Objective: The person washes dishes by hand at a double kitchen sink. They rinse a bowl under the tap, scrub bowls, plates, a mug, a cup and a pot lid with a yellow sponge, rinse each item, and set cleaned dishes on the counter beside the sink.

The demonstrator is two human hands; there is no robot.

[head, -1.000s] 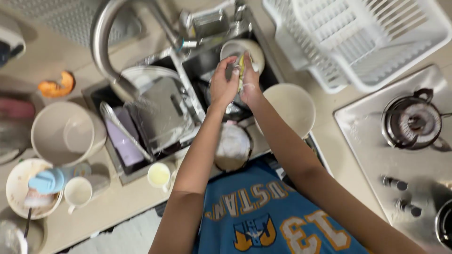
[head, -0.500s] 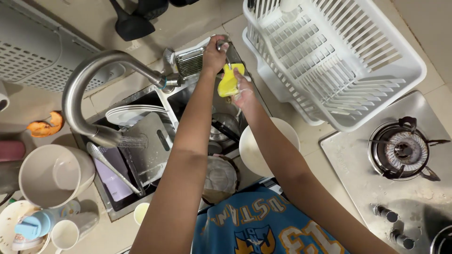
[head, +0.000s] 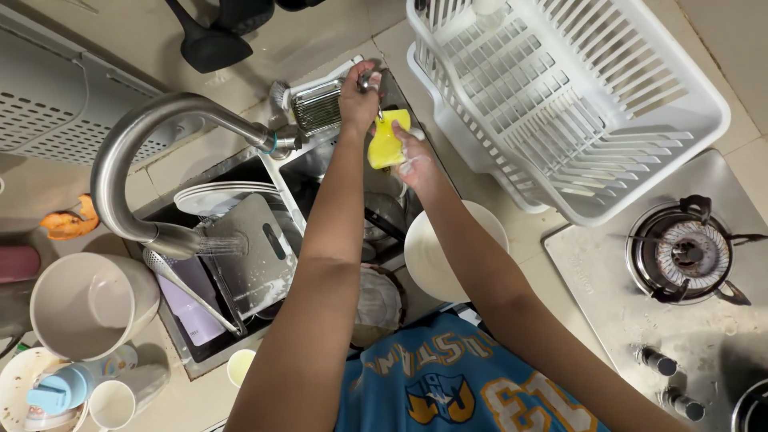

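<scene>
Both hands have risen to the sink's far edge beside the white rack [head: 560,88], left hand [head: 358,96] pinching a small utensil [head: 365,80], right hand [head: 416,164] gripping the yellow sponge [head: 388,138] just below it.

The yellow sponge [head: 388,138] sits at about twelve o'clock in the view, over the far end of the sink — a soft, rectangular pad, bright yellow, standing roughly upright with its broad face showing. White suds cling near its right edge. Just above it, at eleven o'clock from the sponge, a small metal utensil [head: 366,80] pokes up — shiny, mostly hidden, its kind too small to tell.
</scene>
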